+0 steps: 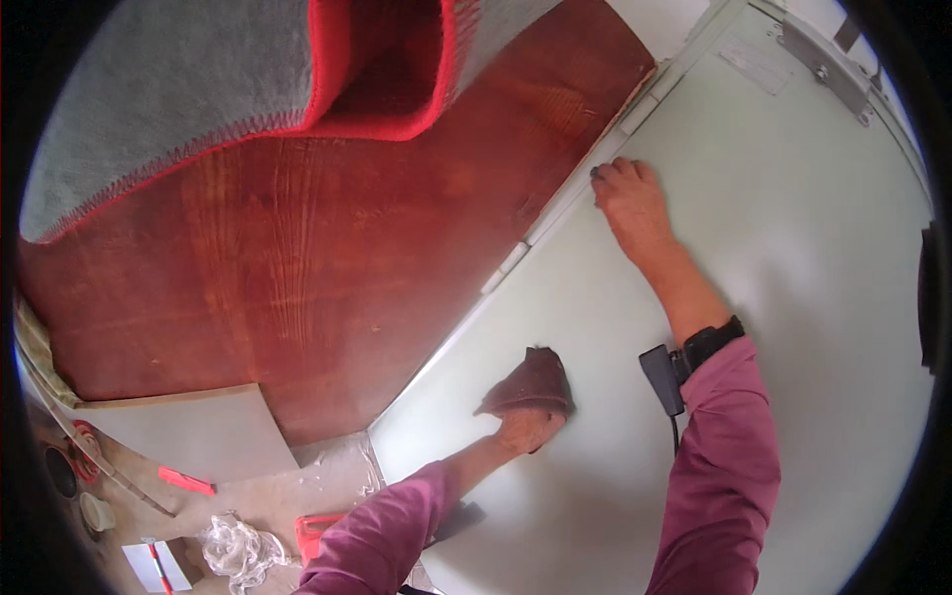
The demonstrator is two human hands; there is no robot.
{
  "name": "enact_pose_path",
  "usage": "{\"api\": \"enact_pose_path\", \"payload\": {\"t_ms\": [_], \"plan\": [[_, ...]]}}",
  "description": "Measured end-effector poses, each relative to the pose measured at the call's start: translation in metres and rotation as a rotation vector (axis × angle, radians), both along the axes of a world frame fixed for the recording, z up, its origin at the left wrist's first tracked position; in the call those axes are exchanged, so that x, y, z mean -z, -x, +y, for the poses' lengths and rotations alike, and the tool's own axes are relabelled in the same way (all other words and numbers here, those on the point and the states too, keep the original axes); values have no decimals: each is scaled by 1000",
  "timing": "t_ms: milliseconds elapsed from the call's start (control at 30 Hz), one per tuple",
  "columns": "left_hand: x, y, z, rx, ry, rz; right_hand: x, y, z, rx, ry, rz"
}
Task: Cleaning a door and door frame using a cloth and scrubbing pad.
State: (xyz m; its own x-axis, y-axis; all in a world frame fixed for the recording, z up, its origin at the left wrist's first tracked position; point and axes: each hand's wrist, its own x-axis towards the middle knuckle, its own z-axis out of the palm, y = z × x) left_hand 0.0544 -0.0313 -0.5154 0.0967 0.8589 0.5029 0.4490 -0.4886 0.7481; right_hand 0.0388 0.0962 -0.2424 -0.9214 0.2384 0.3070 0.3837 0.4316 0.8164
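Observation:
A dark maroon cloth (pixel 532 379) lies bunched against a pale green door panel (pixel 595 297). My left hand (pixel 529 429) grips its lower edge and presses close to the panel. Higher up, my right hand (pixel 634 197) rests by the white edge strip (pixel 573 190) of the panel, its fingers curled. Something small and dark (pixel 595 172) shows at those fingertips, too small to name. The palm side of the right hand is hidden. A black strap (pixel 710 342) with a dark device (pixel 662 379) and a cable sits at the right wrist.
A reddish-brown wood panel (pixel 335 282) adjoins the white strip. Grey cloth with red stitched trim (pixel 186 89) hangs close overhead. A metal door closer (pixel 829 71) is at upper right. On the floor are clear plastic wrap (pixel 238 550), a red tool (pixel 186 480) and a white board (pixel 201 439).

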Motion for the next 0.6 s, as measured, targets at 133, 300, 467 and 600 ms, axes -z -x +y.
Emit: {"api": "enact_pose_path", "payload": {"t_ms": [133,300,467,600], "plan": [[1,6,-3,26,-20,-180,83,8,24,133,26,-142],[2,10,6,106,0,-135,107,2,36,63,29,-136],[3,14,7,132,74,-85,28,15,27,176,-38,-72],[4,13,13,17,-147,1,95,0,26,63,62,-171]]}}
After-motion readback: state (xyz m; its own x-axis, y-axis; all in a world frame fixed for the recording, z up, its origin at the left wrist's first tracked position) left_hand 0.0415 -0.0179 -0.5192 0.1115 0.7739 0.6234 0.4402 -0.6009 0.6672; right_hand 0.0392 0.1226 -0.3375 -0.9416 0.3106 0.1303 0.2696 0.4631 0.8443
